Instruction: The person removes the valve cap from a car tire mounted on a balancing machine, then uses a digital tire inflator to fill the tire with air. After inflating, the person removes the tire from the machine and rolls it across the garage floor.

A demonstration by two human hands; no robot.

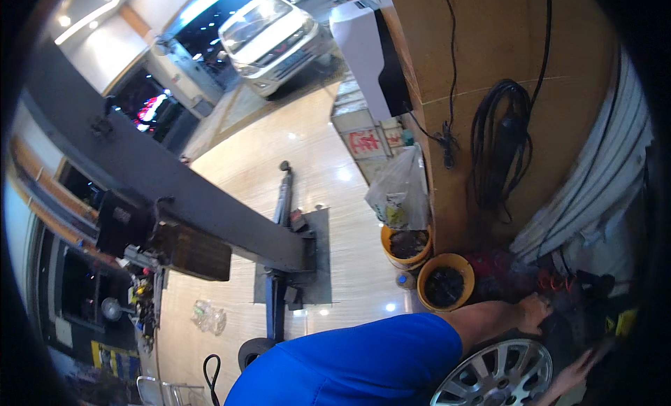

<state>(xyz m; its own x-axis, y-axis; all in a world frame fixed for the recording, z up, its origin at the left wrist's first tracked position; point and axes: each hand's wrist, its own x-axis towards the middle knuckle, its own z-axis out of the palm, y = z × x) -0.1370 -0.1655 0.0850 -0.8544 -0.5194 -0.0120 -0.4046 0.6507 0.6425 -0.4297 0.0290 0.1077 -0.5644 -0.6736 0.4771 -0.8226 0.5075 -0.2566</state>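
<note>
My left arm, in a blue sleeve, stretches across the lower right. At its end, my left hand (535, 314) is at the dark area just beyond the far edge of a silver multi-spoke alloy wheel (482, 367). My right hand (589, 364) is on the wheel's right side, its forearm crossing the rim's lower right. Its fingers point toward dark shapes near a small yellow item (627, 323). Shadow and blur hide the fingers of both hands and whatever they touch.
Two yellow buckets (465, 261) with dark contents stand beyond my arm, near a clear plastic bag (398, 189). A grey lift post (203, 203) slants across the left. Coiled black cable (498, 144) hangs on the wall. A white vehicle (269, 39) is parked far off.
</note>
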